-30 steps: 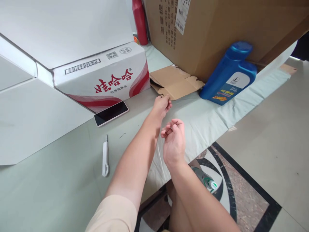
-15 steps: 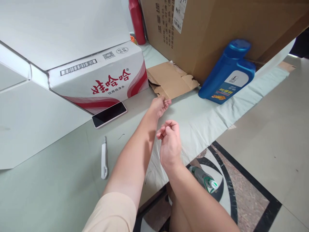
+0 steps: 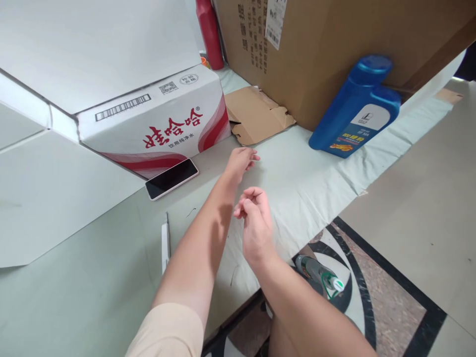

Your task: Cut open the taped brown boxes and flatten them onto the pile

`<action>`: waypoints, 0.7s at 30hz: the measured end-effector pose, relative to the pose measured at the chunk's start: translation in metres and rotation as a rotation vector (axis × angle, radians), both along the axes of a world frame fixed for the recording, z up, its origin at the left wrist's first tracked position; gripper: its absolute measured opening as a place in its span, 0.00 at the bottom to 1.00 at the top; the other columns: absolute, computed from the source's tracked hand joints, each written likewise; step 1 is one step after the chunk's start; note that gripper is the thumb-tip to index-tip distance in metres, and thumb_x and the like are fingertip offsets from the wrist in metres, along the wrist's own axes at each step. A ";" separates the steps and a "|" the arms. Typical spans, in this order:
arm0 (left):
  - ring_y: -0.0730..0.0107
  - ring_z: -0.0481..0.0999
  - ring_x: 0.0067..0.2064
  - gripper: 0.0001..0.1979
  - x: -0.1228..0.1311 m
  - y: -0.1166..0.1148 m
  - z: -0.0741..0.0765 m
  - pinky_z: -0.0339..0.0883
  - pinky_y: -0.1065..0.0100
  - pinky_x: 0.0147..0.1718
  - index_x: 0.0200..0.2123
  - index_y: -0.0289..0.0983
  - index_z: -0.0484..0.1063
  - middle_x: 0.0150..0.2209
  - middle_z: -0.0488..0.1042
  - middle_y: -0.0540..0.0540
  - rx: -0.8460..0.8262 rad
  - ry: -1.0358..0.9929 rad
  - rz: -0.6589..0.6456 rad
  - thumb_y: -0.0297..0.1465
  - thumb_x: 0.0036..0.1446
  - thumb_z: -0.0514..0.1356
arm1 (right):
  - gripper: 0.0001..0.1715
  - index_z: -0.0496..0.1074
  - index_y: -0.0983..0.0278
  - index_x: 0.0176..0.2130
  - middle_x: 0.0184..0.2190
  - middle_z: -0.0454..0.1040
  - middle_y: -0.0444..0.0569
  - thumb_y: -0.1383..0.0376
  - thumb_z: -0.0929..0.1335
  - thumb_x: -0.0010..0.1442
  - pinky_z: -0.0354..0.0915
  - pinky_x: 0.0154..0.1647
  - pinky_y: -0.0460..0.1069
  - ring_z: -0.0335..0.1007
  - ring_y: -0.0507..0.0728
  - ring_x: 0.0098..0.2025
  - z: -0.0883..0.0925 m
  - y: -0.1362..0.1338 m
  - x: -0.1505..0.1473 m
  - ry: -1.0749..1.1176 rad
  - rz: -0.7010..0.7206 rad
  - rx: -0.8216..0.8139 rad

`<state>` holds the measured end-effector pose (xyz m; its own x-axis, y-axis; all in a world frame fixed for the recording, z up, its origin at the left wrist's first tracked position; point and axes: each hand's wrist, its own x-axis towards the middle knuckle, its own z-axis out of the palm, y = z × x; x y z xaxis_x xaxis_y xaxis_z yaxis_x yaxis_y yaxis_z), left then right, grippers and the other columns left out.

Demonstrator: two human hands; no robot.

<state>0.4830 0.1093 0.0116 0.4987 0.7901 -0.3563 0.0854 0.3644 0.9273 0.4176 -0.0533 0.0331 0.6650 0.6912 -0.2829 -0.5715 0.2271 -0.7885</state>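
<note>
My left hand [image 3: 242, 161] is stretched over the cloth-covered table, just short of a flattened brown cardboard piece [image 3: 256, 116]. Its fingers are loosely bent and apart, and I see nothing in them. Closer to me, my right hand [image 3: 256, 225] hovers near the table's edge, fingers half curled with a gap at the thumb, holding nothing visible. A white utility knife [image 3: 165, 245] lies left of my left forearm, which hides its lower end. Beyond it a phone [image 3: 172, 179], dark screen up, rests against a white-and-red carton [image 3: 163, 131].
A blue bottle [image 3: 355, 111] stands tilted in view before a large brown box [image 3: 316, 49]. A red bottle [image 3: 210, 34] is at the back. White panels [image 3: 67, 198] fill the left. A clear plastic bottle [image 3: 318, 272] is on the patterned floor below the table edge.
My left hand has come away from the cardboard's near edge, and the cardboard has shifted slightly back and left. My right hand stays half curled. The view has moved a little.
</note>
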 end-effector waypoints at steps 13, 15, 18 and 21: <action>0.77 0.62 0.15 0.14 -0.363 -0.119 0.079 0.58 0.74 0.15 0.23 0.36 0.80 0.14 0.67 0.50 0.193 -0.262 0.728 0.40 0.38 0.74 | 0.17 0.63 0.58 0.39 0.31 0.68 0.41 0.62 0.67 0.47 0.61 0.33 0.48 0.63 0.52 0.31 -0.012 0.002 -0.070 -0.296 0.332 -0.018; 0.77 0.62 0.15 0.16 -0.406 -0.135 0.079 0.59 0.73 0.15 0.23 0.35 0.80 0.14 0.67 0.50 0.187 -0.248 0.817 0.41 0.35 0.74 | 0.13 0.65 0.58 0.39 0.31 0.71 0.42 0.63 0.66 0.49 0.61 0.32 0.48 0.64 0.52 0.30 -0.012 -0.008 -0.095 -0.387 0.557 -0.029; 0.77 0.61 0.15 0.16 -0.455 -0.148 0.084 0.59 0.74 0.15 0.23 0.36 0.80 0.14 0.65 0.50 0.225 -0.261 0.860 0.43 0.36 0.74 | 0.05 0.72 0.59 0.35 0.27 0.74 0.43 0.63 0.68 0.55 0.63 0.30 0.48 0.68 0.53 0.29 -0.012 -0.046 -0.152 -0.569 1.380 0.001; 0.77 0.62 0.15 0.18 -0.491 -0.156 0.096 0.59 0.74 0.15 0.24 0.36 0.81 0.14 0.66 0.50 0.280 -0.245 0.863 0.45 0.39 0.73 | 0.09 0.75 0.60 0.30 0.23 0.72 0.42 0.60 0.77 0.55 0.61 0.28 0.48 0.71 0.53 0.27 -0.011 -0.099 -0.215 -0.645 2.017 0.112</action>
<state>-0.0080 -0.0470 0.1079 -0.2641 0.9627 -0.0596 -0.3192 -0.0289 0.9472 0.2023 -0.1519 0.0221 -0.8704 0.3965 -0.2920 0.2509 -0.1532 -0.9558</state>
